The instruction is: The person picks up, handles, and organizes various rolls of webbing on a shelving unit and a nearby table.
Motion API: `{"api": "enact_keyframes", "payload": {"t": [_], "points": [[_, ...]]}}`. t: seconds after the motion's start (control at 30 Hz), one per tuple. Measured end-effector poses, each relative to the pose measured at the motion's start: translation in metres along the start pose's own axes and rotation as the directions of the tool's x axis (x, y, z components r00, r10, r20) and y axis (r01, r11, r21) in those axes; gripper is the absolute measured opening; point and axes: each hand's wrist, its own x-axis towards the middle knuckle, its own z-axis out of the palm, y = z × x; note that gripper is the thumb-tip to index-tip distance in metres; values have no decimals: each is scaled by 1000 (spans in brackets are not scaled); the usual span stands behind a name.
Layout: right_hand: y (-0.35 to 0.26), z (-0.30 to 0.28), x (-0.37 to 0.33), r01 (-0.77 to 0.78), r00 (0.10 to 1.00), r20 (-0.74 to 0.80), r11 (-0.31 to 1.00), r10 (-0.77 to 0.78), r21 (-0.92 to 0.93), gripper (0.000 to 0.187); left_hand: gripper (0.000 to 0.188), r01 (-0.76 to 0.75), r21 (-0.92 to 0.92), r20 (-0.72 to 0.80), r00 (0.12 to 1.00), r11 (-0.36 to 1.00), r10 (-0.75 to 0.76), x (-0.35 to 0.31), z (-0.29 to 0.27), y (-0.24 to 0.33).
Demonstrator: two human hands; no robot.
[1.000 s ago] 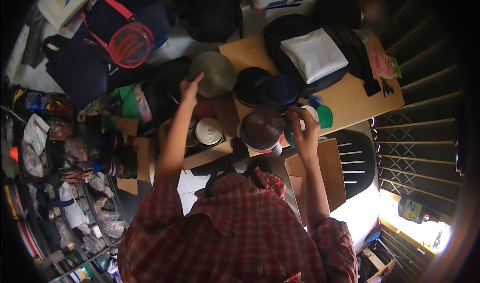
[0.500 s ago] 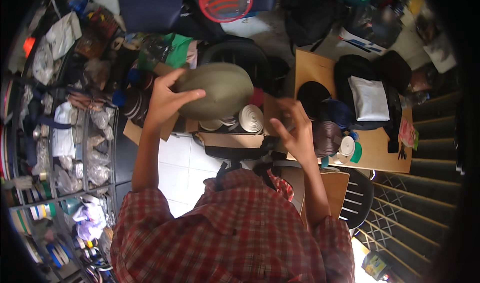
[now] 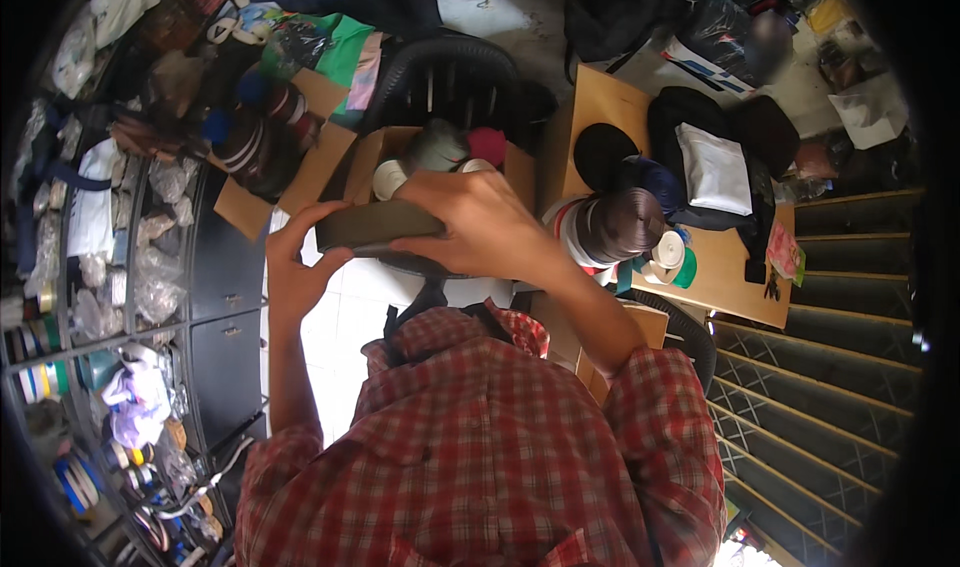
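Observation:
An olive-green roll of webbing [image 3: 375,227] is held up between my two hands, turned so that its edge faces me. My left hand [image 3: 300,257] is closed on its left end, thumb below and fingers behind. Across the right end lies my right hand [image 3: 475,222], its fingers over the top and thumb underneath. Behind my hands stands an open cardboard box [image 3: 365,162] with a cream roll [image 3: 390,179], a grey roll [image 3: 437,147] and a magenta roll [image 3: 487,147] in it. My right hand partly hides the box.
A wooden table [image 3: 745,292] at the right carries a brown roll [image 3: 625,229], small cream rolls [image 3: 668,250] and a silver packet [image 3: 714,170]. Shelves [image 3: 70,352] with bagged goods line the left. A black chair [image 3: 440,72] stands beyond the box.
The roll has come down and tilted from its flat face to its edge. My right hand, free and apart before, has moved left and taken hold of it. The head view has shifted.

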Motion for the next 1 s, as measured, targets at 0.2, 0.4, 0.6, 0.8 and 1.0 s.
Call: {"api": "enact_keyframes", "payload": {"t": [0.2, 0.4, 0.6, 0.8, 1.0], "points": [[-16, -2, -25, 237, 959, -198, 956, -202, 174, 30, 59, 25, 14, -358, 933, 1000, -18, -54, 26, 31], [-30, -9, -38, 212, 950, -301, 872, -78, 441, 26, 44, 110, -94, -547, 825, 989, -144, -74, 33, 65], [-60, 12, -30, 284, 881, -456, 629, 127, 724, 30, 60, 9, -338, -574, 790, 941, -214, -91, 31, 85], [-125, 99, -16, 335, 826, -488, 451, 282, 827, 24, 53, -141, -369, -850, 452, 919, -272, -121, -8, 104], [-184, 143, 9, 242, 970, -216, 537, -111, 808, 30, 36, 81, -9, -925, 377, 997, -39, -217, -88, 135]]}}
